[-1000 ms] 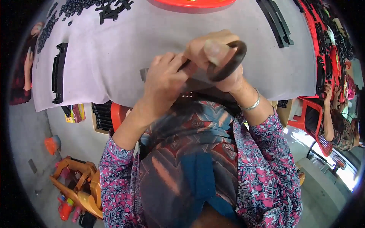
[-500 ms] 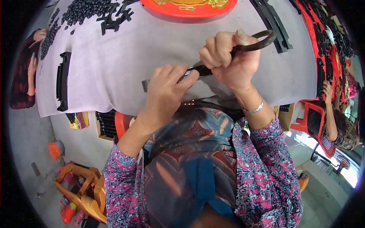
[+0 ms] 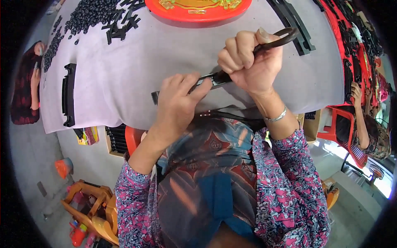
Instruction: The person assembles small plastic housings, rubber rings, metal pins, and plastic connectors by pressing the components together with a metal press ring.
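Observation:
Over the near part of the cloth-covered table, my left hand (image 3: 177, 97) is closed round a long black plastic bar (image 3: 154, 97), whose end sticks out to the left of the fingers. My right hand (image 3: 250, 62) is wrapped round a dark tool with a looped handle (image 3: 285, 40); the loop sticks out to the upper right. The tool's front meets the bar between the two hands, beside my left thumb. The fist hides most of the tool, so its exact kind cannot be made out.
A red tray (image 3: 198, 18) with yellow clear pieces stands at the far edge. Small black round parts (image 3: 89, 16) and short black strips (image 3: 118, 31) lie far left. Black bars lie left (image 3: 68, 95) and right (image 3: 293, 29). Co-workers' arms show at left (image 3: 35, 87) and right (image 3: 359, 111).
Both hands keep their grips, the tool still against the bar. The bar's end has shifted slightly left and down, and the tool's loop slightly up. The whole view has shifted a little.

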{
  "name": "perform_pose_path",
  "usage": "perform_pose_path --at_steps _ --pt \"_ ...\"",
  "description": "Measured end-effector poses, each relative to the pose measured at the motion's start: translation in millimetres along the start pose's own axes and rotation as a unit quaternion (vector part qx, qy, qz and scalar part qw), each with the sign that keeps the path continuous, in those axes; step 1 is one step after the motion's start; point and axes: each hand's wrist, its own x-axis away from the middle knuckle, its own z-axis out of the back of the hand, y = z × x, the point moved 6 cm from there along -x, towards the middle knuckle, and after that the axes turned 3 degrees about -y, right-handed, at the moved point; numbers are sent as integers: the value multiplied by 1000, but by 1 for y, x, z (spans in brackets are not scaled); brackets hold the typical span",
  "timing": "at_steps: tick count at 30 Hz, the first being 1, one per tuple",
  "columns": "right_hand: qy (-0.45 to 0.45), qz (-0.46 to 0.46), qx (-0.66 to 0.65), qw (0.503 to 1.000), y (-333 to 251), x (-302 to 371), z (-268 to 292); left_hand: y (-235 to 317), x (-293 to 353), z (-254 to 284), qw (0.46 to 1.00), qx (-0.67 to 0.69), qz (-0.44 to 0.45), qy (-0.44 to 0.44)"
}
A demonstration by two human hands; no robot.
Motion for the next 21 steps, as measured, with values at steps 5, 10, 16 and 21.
perform_pose_path --at_steps 5,10,16,21 --pt "9 -1 -10 1000 4 -1 1 0 1 0 1000 -3 -3 13" --pt "9 2 10 1000 4 -2 -1 0 0 1 1000 4 0 3" --pt "17 23 -33 999 10 0 7 1 -1 0 1000 -18 -5 -1" --pt "-8 24 -15 1000 12 1 5 1 0 0 1000 -18 -8 12"
